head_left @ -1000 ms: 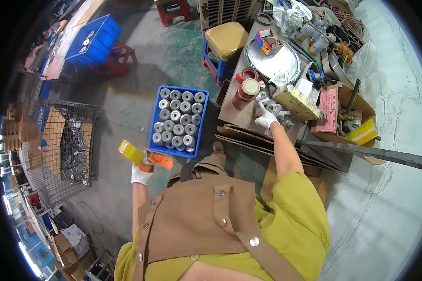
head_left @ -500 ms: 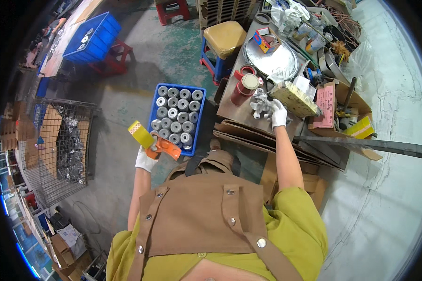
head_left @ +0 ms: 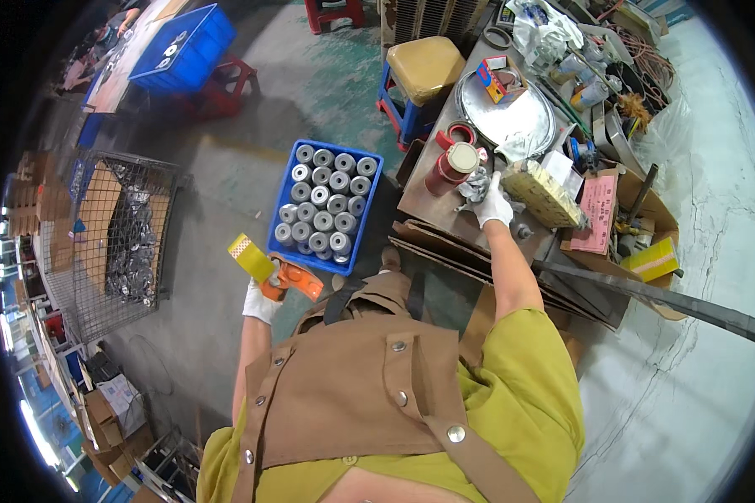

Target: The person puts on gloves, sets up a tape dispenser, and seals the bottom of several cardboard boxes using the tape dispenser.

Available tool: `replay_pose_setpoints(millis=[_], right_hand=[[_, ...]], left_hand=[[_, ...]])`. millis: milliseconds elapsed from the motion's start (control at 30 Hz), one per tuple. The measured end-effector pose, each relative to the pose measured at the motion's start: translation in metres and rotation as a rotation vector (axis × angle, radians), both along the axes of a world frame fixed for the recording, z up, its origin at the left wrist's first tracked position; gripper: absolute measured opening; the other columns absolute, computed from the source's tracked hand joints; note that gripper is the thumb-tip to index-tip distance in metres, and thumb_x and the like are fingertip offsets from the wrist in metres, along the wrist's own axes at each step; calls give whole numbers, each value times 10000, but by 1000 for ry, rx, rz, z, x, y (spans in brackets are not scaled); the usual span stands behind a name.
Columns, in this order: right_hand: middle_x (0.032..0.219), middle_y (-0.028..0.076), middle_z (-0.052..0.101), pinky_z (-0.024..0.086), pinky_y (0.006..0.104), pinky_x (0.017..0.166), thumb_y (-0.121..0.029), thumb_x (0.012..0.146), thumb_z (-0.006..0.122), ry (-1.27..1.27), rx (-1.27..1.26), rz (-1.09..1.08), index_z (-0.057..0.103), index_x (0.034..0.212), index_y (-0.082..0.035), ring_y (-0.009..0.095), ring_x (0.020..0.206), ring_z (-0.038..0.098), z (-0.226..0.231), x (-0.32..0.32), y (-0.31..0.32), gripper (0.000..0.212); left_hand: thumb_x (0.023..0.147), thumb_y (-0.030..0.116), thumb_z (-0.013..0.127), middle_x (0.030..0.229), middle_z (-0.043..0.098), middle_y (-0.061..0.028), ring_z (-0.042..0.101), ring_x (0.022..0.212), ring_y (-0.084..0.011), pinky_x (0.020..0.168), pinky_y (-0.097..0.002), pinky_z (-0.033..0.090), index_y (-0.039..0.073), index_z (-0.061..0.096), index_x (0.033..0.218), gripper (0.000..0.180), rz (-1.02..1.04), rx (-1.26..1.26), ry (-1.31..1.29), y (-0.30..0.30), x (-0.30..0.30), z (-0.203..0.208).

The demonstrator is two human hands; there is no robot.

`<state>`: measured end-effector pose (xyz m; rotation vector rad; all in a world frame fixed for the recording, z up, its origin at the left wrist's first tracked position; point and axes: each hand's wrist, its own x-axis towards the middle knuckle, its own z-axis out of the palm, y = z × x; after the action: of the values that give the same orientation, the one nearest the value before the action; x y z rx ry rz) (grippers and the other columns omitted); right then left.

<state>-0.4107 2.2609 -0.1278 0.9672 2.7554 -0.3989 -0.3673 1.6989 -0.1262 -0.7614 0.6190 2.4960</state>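
My left hand (head_left: 262, 302), in a white glove, grips an orange tape dispenser (head_left: 298, 277) carrying a wide yellow tape roll (head_left: 250, 257). It is beside the near left corner of a blue crate (head_left: 282, 189) filled with round silver metal parts (head_left: 320, 195), each with a centre hole. Over the metal-topped table at the right, my gloved right hand (head_left: 495, 205) has its fingers closed at a crumpled grey-white cloth (head_left: 474, 184); the fingertips are partly hidden. A red thermos (head_left: 451, 170) with a pale lid stands left of the cloth. A worn yellowish block (head_left: 544, 194) lies just right of the hand.
A round metal tray (head_left: 512, 126) with a small colourful box (head_left: 501, 80) is farther back amid clutter. Flattened cardboard (head_left: 445, 249) leans at the table's near side. A padded stool (head_left: 425, 70) stands beyond. Leftward are a wire cage (head_left: 101, 243) and a blue bin (head_left: 184, 52).
My right hand has shifted left along the table onto the crumpled cloth, uncovering a small metal piece behind it. The whole view has shifted slightly; my left hand still holds the tape dispenser.
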Motion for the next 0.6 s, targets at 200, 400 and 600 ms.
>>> replay_pose_setpoints(millis=[200,400,600], right_hand=[[1151,276,627,502,449,837,-83,777,633,1,-203,22,77,1555,-169,407,954,661,0,11,26,961],[1016,192,665,500,351,540,65,760,638,359,-925,-308,103,1561,-179,253,645,657,18,56,26,993],[1297,183,549,503,253,483,41,836,621,596,-1216,-379,98,1562,-219,164,580,627,44,81,1,931]], left_hand=[[977,207,499,1147,658,-115,643,1038,-259,913,-412,531,39,570,1224,308,-11,-91,30,5,-2,2],[836,45,603,1088,668,-70,660,984,-177,839,-311,539,11,561,1222,389,-435,-643,192,82,-37,36],[834,189,675,1027,683,-58,654,959,-168,821,-301,520,18,635,1152,363,-739,-631,248,177,-58,25]])
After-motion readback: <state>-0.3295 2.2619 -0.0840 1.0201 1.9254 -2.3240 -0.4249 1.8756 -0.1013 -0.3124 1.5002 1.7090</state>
